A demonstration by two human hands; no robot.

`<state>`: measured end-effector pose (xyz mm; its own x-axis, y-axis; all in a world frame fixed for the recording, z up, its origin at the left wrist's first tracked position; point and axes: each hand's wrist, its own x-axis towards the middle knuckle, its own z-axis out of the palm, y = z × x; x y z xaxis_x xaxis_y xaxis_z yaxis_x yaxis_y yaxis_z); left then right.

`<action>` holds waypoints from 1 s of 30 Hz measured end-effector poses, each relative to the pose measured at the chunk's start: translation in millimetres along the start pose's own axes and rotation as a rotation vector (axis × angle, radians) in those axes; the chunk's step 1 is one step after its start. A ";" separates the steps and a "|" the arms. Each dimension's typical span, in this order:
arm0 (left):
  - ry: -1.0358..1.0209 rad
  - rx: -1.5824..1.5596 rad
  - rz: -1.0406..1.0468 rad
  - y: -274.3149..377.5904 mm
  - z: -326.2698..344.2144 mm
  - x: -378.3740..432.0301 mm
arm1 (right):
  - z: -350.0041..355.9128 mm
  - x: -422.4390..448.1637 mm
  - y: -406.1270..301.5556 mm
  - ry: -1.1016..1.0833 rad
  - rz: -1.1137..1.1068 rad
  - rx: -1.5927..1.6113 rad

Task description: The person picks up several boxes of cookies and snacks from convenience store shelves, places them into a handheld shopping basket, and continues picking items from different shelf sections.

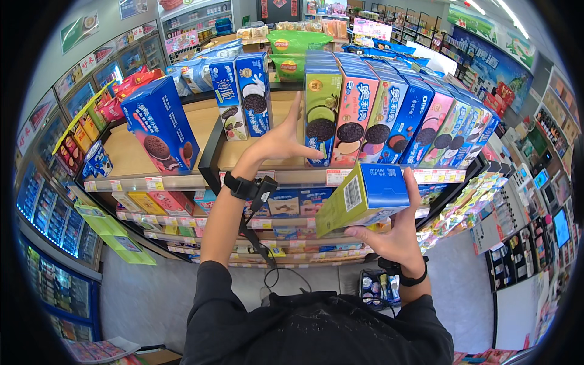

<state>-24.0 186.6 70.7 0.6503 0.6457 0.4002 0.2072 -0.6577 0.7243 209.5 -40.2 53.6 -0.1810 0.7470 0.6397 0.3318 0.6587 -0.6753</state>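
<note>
My right hand (pixel 393 237) grips a green and blue cookie box (pixel 340 203), tilted in front of the top shelf's edge, with a barcode on the side facing me. My left hand (pixel 285 139) reaches over the top shelf (pixel 237 157), its thumb and fingers spread wide. Its thumb tip is at the lower front of a green Oreo box (pixel 320 116); whether it touches cannot be told. That box heads the left end of a tight row with a pink Oreo box (pixel 353 118) beside it. Left of my hand stands a blue Oreo box (pixel 254 96).
A larger blue cookie box (pixel 159 127) stands on the left shelf section beyond a black divider (pixel 211 150). Green snack bags (pixel 292 50) rise behind the shelf. Lower shelves hold more boxes (pixel 283 203). A black basket (pixel 379 288) with packaged goods sits on the floor.
</note>
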 end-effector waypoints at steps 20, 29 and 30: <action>-0.012 0.041 0.007 -3.7 5.4 3.6 | 10.4 31.5 -2.9 0.096 -0.123 -0.022; -0.006 0.026 0.038 -11.7 2.2 11.8 | 11.7 34.2 1.8 0.131 -0.123 -0.015; -0.006 0.024 0.024 -12.7 2.0 12.4 | 11.6 35.1 1.3 0.122 -0.127 -0.019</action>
<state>-17.1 202.1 65.3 0.6596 0.6273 0.4139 0.2090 -0.6821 0.7007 192.8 -12.2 70.9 -0.1087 0.6409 0.7599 0.3311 0.7441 -0.5802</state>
